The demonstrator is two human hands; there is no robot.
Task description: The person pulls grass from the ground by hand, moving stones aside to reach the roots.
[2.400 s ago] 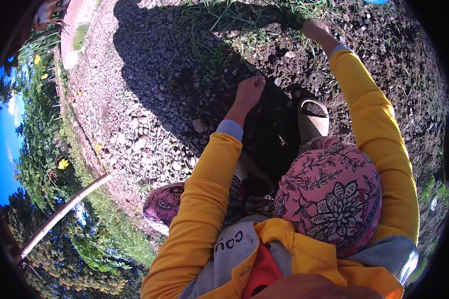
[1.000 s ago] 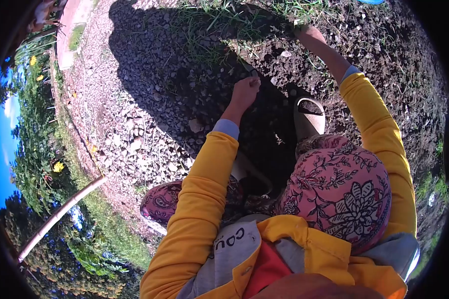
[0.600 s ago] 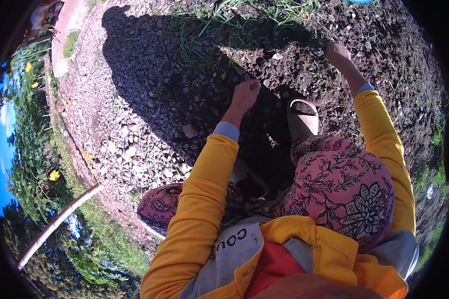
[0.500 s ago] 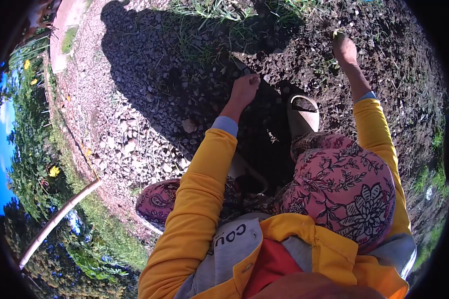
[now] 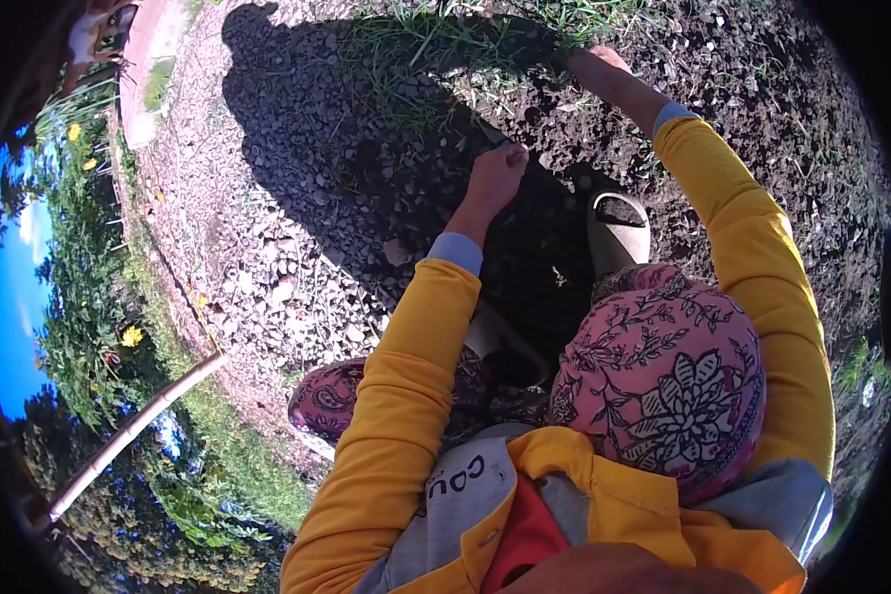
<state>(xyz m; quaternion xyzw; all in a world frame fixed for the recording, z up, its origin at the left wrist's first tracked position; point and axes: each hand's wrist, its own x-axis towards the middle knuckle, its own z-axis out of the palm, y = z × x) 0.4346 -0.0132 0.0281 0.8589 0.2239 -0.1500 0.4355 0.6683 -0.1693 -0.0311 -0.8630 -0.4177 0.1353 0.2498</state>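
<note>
Writing: grey patch point(image 5: 462, 482) on the chest of the yellow jacket, dark letters "COU" legible; remainder folded out of sight.
Left hand point(image 5: 497, 176): fingers curled into a narrow fist on a thin dark tool point(image 5: 492, 135), probably a handle or blade; only a short end shows above the knuckles.
Tool appearance: slim, dark, angled up and to the left from the fist, lying in shadow; type cannot be told.
Tool position: tip at the edge of the grass tufts point(image 5: 416, 59), where gravel point(image 5: 267, 228) meets dark soil point(image 5: 762, 89).
Right hand point(image 5: 596, 59): stretched far forward, down at the grass and soil; fingers hidden in shadow, cannot tell whether it is closed on anything.
Spacing: hands well apart; right one further out than left.
Footwear: pale sandal point(image 5: 619, 230) on soil, between the two arms, just beside the floral-print knee point(image 5: 663, 381).
Surroundings: pole point(image 5: 134, 431) lying by yellow-flowered plants point(image 5: 127, 337).
</note>
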